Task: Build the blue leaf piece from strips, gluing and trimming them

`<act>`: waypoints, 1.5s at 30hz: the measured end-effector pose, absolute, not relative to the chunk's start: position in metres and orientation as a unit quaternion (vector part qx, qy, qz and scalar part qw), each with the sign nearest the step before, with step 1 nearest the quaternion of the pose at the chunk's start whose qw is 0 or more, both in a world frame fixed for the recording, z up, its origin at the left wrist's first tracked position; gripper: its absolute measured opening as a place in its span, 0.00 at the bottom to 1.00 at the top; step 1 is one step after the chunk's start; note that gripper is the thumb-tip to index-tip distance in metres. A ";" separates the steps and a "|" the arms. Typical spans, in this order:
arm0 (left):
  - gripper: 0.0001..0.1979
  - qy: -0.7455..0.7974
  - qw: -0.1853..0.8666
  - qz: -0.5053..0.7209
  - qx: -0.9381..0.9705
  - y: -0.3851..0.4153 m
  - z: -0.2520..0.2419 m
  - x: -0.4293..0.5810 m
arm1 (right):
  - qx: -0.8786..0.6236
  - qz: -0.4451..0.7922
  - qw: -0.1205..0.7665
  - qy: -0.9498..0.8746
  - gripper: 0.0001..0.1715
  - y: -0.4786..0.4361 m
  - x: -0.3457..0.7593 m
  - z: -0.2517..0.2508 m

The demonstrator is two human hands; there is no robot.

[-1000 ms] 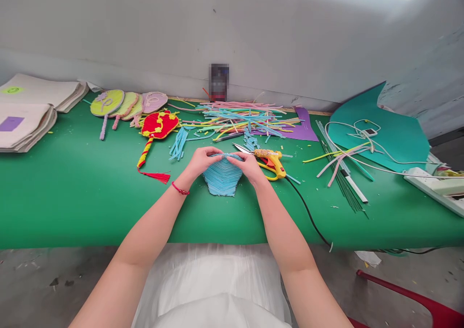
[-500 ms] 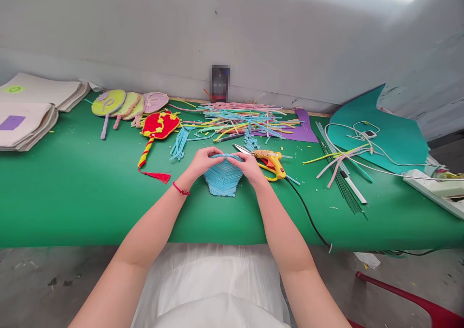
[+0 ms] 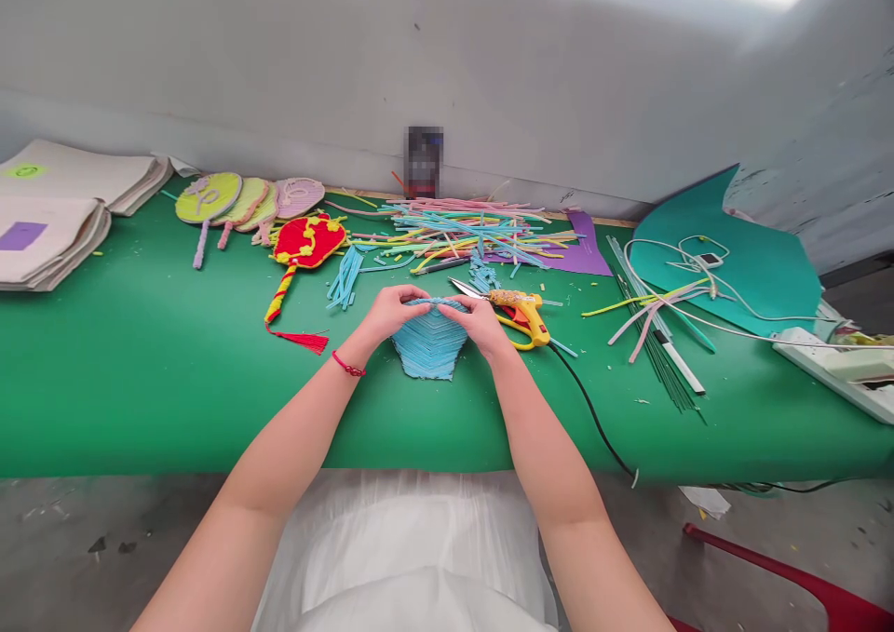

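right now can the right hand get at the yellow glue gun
Likely yes: the yellow glue gun lies close beside the right hand, its body uncovered. The scissors lie right by it, and that hand would probably have to release the blue ribbed piece first.

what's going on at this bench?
A person has both hands on a blue ribbed piece, left hand and right hand pinching its far edge, thumbs nearly meeting. Its rows form a V pattern. A yellow glue gun and scissors lie just beyond the right hand, neither in use. Loose coloured strips are piled behind, and a red fan lies off to the left on the green table.
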State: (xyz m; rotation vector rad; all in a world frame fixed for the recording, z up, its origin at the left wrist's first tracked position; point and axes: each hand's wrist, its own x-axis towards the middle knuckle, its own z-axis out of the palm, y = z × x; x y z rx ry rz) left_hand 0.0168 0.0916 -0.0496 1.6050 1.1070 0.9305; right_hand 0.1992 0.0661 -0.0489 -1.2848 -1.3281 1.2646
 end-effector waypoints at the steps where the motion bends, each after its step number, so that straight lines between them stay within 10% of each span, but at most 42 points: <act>1: 0.17 0.452 0.470 0.380 0.656 0.092 -0.049 0.017 | -0.516 0.509 0.436 -0.533 0.22 0.066 0.199 -0.049; 45: 0.15 0.458 0.430 0.384 0.677 0.092 -0.054 0.019 | -0.522 0.499 0.445 -0.529 0.22 0.068 0.199 -0.050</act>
